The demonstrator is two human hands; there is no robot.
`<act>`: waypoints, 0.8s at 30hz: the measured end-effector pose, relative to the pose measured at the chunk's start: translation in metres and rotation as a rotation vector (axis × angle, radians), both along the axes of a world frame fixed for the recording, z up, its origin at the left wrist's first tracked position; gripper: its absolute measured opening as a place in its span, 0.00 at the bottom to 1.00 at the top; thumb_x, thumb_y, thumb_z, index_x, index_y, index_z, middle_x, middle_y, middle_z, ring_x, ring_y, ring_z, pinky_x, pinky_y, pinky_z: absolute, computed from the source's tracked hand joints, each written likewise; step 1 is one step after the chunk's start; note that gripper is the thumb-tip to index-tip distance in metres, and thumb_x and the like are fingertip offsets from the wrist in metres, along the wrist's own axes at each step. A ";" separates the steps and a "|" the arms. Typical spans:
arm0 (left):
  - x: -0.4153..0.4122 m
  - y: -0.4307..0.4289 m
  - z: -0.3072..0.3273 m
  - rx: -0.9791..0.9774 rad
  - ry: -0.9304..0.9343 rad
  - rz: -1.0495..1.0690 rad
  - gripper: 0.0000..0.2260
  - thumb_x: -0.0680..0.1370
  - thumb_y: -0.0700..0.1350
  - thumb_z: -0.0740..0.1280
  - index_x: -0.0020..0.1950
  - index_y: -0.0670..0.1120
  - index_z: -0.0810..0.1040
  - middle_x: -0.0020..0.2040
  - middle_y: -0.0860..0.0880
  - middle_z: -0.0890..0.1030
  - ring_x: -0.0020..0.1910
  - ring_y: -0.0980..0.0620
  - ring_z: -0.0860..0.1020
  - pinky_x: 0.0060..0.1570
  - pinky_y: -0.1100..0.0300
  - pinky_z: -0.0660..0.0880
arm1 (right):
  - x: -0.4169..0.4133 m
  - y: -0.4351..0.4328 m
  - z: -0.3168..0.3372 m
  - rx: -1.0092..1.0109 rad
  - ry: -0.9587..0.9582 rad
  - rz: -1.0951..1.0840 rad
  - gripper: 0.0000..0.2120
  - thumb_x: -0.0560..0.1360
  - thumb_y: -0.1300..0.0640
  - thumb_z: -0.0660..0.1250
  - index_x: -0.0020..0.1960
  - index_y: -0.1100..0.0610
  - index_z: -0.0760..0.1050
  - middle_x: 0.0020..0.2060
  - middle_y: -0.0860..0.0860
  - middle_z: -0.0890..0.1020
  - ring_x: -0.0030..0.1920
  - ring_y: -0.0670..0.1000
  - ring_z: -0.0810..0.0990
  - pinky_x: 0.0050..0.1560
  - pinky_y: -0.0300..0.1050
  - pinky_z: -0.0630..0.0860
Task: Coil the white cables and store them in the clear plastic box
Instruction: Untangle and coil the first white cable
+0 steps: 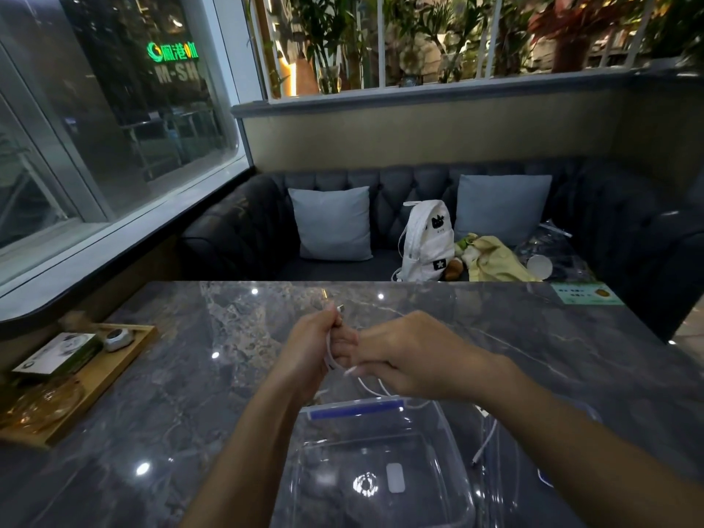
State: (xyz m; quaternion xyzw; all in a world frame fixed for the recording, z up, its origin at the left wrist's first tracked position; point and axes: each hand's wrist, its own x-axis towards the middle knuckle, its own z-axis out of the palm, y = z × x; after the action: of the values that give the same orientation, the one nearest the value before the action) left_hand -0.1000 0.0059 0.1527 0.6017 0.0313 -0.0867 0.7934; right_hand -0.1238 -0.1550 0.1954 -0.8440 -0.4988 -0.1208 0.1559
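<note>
Both hands meet above the grey table (pixel 190 394): left hand (pixel 308 348) curled round the white cable (pixel 330 358), plug end poking up past its knuckles; right hand (pixel 411 360) pinching the same cable, loops dangling just over the clear plastic box (pixel 356 410). Coiling's the step, I'd say. Next: gather the slack, lower the bundle in. A second white cable (pixel 485 443) lies just right of the box.

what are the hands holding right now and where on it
A white cable. The left hand grips it just below the plug end, which pokes out above the fist; the right hand holds the looped part lower down.
</note>
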 end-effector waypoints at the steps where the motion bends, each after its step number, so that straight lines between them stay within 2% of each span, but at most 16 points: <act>1: -0.002 -0.004 -0.001 0.071 -0.014 -0.040 0.17 0.81 0.46 0.53 0.36 0.41 0.70 0.23 0.49 0.75 0.21 0.55 0.72 0.22 0.66 0.70 | 0.001 0.001 0.002 0.029 0.023 -0.003 0.08 0.76 0.55 0.63 0.47 0.56 0.81 0.43 0.51 0.84 0.44 0.52 0.81 0.40 0.49 0.75; 2: -0.005 -0.007 -0.001 0.135 -0.034 -0.085 0.17 0.81 0.45 0.54 0.36 0.41 0.72 0.23 0.49 0.74 0.22 0.54 0.71 0.23 0.64 0.70 | 0.004 0.002 0.002 0.065 0.055 -0.014 0.08 0.75 0.55 0.64 0.46 0.56 0.81 0.43 0.50 0.84 0.44 0.51 0.80 0.42 0.49 0.75; 4: -0.009 -0.012 -0.002 0.186 -0.054 -0.184 0.19 0.79 0.43 0.54 0.30 0.45 0.74 0.21 0.51 0.69 0.20 0.56 0.65 0.22 0.64 0.62 | 0.012 0.001 0.002 0.145 0.101 -0.058 0.07 0.74 0.55 0.66 0.46 0.57 0.81 0.42 0.52 0.84 0.43 0.52 0.80 0.44 0.50 0.75; 7: -0.013 -0.016 0.001 0.112 0.010 -0.299 0.21 0.79 0.45 0.54 0.25 0.50 0.69 0.19 0.54 0.61 0.19 0.58 0.56 0.23 0.63 0.52 | 0.023 -0.003 -0.003 0.243 0.165 -0.135 0.07 0.71 0.54 0.69 0.44 0.58 0.81 0.38 0.51 0.84 0.40 0.49 0.79 0.42 0.50 0.75; 11: -0.011 -0.015 0.002 -0.058 0.130 -0.363 0.24 0.81 0.52 0.51 0.26 0.48 0.67 0.17 0.55 0.60 0.15 0.60 0.55 0.18 0.67 0.51 | 0.033 -0.009 -0.014 0.430 0.357 -0.136 0.02 0.69 0.57 0.72 0.41 0.54 0.80 0.33 0.40 0.79 0.35 0.40 0.77 0.39 0.37 0.74; 13: -0.011 -0.015 0.002 -0.027 0.127 -0.351 0.22 0.77 0.56 0.56 0.24 0.49 0.64 0.16 0.55 0.59 0.14 0.59 0.55 0.17 0.68 0.51 | 0.037 -0.015 -0.017 0.467 0.483 -0.152 0.02 0.70 0.56 0.71 0.43 0.51 0.80 0.34 0.42 0.79 0.37 0.41 0.76 0.41 0.37 0.73; 15: -0.011 -0.014 0.002 0.040 0.089 -0.305 0.21 0.72 0.57 0.60 0.24 0.50 0.60 0.16 0.55 0.58 0.15 0.58 0.54 0.17 0.69 0.51 | 0.040 -0.019 -0.020 0.401 0.533 -0.192 0.05 0.73 0.54 0.67 0.45 0.53 0.80 0.37 0.52 0.79 0.39 0.45 0.76 0.43 0.40 0.72; 17: -0.010 -0.014 0.002 0.099 0.048 -0.251 0.21 0.73 0.55 0.61 0.23 0.51 0.58 0.16 0.54 0.58 0.16 0.57 0.53 0.18 0.69 0.52 | 0.038 -0.021 -0.023 0.361 0.660 -0.175 0.11 0.76 0.54 0.63 0.43 0.60 0.79 0.33 0.60 0.76 0.33 0.47 0.73 0.36 0.39 0.70; 20: -0.007 -0.016 0.002 0.096 0.020 -0.185 0.23 0.76 0.53 0.61 0.23 0.51 0.61 0.17 0.55 0.58 0.16 0.58 0.54 0.18 0.69 0.53 | 0.033 -0.020 -0.028 0.461 0.913 -0.163 0.14 0.78 0.55 0.59 0.38 0.59 0.76 0.27 0.53 0.72 0.22 0.42 0.66 0.22 0.34 0.63; 22: -0.006 -0.020 0.004 -0.033 0.008 -0.138 0.20 0.73 0.54 0.62 0.24 0.49 0.65 0.17 0.55 0.59 0.16 0.58 0.55 0.18 0.68 0.53 | 0.033 -0.017 -0.033 0.635 0.994 -0.198 0.14 0.79 0.56 0.58 0.35 0.56 0.73 0.24 0.47 0.71 0.20 0.41 0.64 0.20 0.33 0.60; 24: -0.004 -0.023 0.004 -0.223 0.006 -0.083 0.18 0.73 0.54 0.62 0.26 0.47 0.67 0.17 0.54 0.61 0.16 0.58 0.59 0.20 0.66 0.57 | 0.033 -0.013 -0.037 0.858 1.088 -0.229 0.15 0.79 0.56 0.58 0.34 0.56 0.70 0.24 0.48 0.69 0.19 0.41 0.61 0.19 0.33 0.57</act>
State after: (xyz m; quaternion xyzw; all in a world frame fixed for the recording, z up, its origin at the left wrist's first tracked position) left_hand -0.1045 -0.0169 0.1570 0.5103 -0.0014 -0.1243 0.8510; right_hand -0.0912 -0.1681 0.1581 -0.6957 -0.1664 0.1168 0.6890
